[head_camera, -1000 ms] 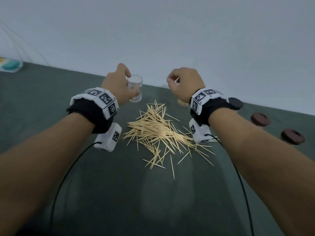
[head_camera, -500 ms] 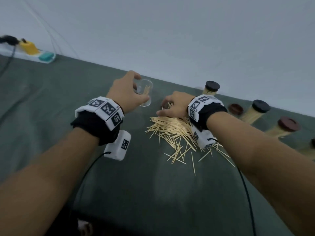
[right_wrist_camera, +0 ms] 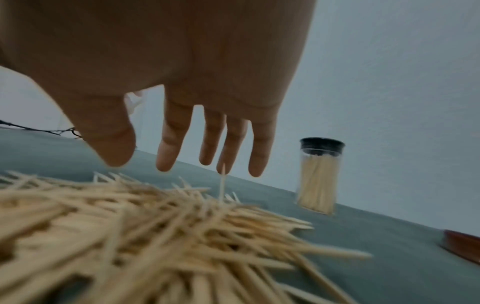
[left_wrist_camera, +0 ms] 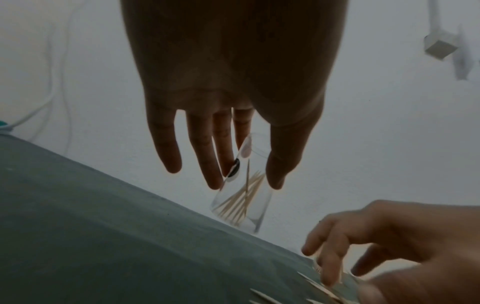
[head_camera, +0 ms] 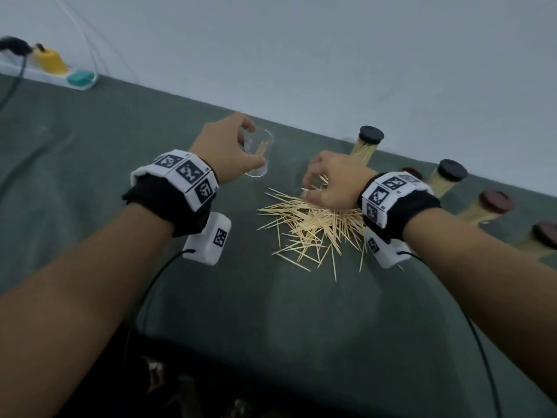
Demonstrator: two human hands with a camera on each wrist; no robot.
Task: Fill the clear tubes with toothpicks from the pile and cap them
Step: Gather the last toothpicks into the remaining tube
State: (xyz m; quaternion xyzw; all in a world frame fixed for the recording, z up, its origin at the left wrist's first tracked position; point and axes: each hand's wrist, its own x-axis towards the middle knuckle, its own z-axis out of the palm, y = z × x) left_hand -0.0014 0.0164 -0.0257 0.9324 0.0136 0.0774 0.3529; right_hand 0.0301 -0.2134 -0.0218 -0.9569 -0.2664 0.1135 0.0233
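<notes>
My left hand (head_camera: 251, 147) grips a clear open tube (head_camera: 261, 155) tilted just above the green cloth, thumb on one side and fingers on the other. In the left wrist view the tube (left_wrist_camera: 241, 203) holds a few toothpicks. To its right, my right hand (head_camera: 310, 188) hovers over the back of the toothpick pile (head_camera: 313, 227). The right wrist view shows this hand (right_wrist_camera: 145, 162) with straight, spread fingers just above the pile (right_wrist_camera: 155, 226), one toothpick standing up against a fingertip.
Filled capped tubes stand along the wall at the right: black-capped ones (head_camera: 366, 143) (head_camera: 449, 176) and brown-capped ones (head_camera: 494, 203) (head_camera: 545, 236). A loose brown cap (head_camera: 411, 173) lies between them. A power strip with a yellow plug (head_camera: 49, 60) sits far left.
My right hand dropped from beside the tube's mouth down onto the pile. The tube in my left hand now holds a few toothpicks. The head view swung right.
</notes>
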